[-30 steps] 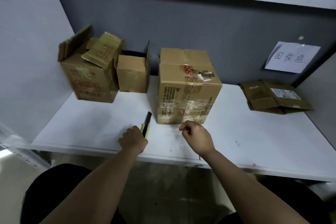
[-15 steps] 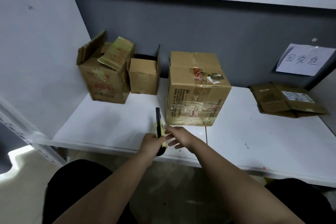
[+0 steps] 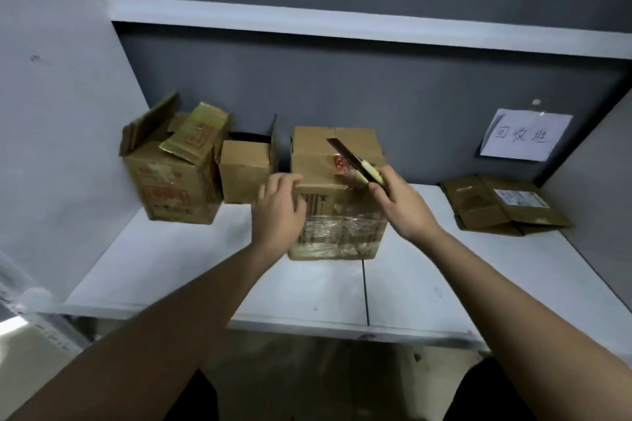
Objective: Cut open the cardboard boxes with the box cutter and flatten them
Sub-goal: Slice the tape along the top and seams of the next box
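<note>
Forearms reach in from the bottom edge toward a white table (image 3: 178,270) whose top is split by a dark seam running front to back. Just past the seam's far end stands the sealed box (image 3: 337,215), a brown cardboard carton, upright, its lower front wrapped in glossy clear tape over black print, with a barcode-like mark near the upper left of that face and a red sticker on the taped top. The left hand (image 3: 278,212) clasps the box's near left corner, fingers curled over the top edge and thumb on the front face. The right hand (image 3: 400,205) grips the box cutter (image 3: 355,164) by its yellow-green handle; the dark blade slants up and to the left above the box's top, and whether the tip touches the cardboard I cannot tell.

Farther back on the left sits a small open box (image 3: 244,171), touching or just beside a larger open box (image 3: 171,184) with crumpled flaps and a red printed patch on its front. Well apart on the right lies a flattened box (image 3: 499,205) bearing a white label. On the grey back wall behind it hangs a paper sign (image 3: 526,135) with handwritten characters, and a white shelf (image 3: 342,27) spans above.
</note>
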A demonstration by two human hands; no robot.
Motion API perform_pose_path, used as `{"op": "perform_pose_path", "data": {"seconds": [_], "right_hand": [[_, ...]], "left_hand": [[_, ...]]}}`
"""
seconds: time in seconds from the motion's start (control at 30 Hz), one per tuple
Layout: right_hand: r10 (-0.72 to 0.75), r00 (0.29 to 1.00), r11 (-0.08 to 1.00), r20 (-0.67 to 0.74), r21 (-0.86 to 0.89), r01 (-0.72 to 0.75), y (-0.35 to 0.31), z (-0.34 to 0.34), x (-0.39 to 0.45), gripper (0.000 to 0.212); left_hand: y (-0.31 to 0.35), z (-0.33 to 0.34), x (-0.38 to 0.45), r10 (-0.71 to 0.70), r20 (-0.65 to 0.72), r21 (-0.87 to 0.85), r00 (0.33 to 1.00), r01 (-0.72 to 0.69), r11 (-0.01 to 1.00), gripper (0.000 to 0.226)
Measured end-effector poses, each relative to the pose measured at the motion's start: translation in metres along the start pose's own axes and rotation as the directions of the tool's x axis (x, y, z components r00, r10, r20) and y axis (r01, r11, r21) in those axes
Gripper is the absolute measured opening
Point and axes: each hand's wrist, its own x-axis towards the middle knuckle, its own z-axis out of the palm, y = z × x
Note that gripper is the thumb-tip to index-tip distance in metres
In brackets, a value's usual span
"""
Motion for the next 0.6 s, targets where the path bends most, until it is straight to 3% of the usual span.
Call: {"op": "perform_pose_path", "data": {"seconds": [0.1,0.17,0.23,0.33,0.6], "right_hand": [[-0.114,0.992,0.888,0.054,-0.443,0.126,0.014,-0.030,0.019,0.028],[-0.174,0.971,0.775,0.166,-0.586,0.238,0.020,-0.041,0.029,0.031],[-0.219,0.944,0.692,0.249,-0.642,0.330,0.024,-0.048,0.039,0.032],[-0.278,0.912,0.609,0.301,-0.679,0.410,0.030,-0.048,0.050,0.033],[-0.424,0.841,0.545,0.336,-0.647,0.533,0.040,-0.037,0.058,0.042]], "left_hand": [[0.013,0.019,0.040,0.047,0.117,0.123,0.992,-0.061,0.991,0.042],[0.009,0.031,0.058,0.009,0.212,0.151,0.977,-0.042,0.988,0.044],[0.000,0.040,0.065,0.004,0.297,0.157,0.955,-0.053,0.986,0.044],[-0.013,0.042,0.066,0.106,0.325,0.136,0.940,-0.158,0.978,0.043],[-0.026,0.039,0.071,0.198,0.331,0.105,0.923,-0.245,0.964,0.043]]}}
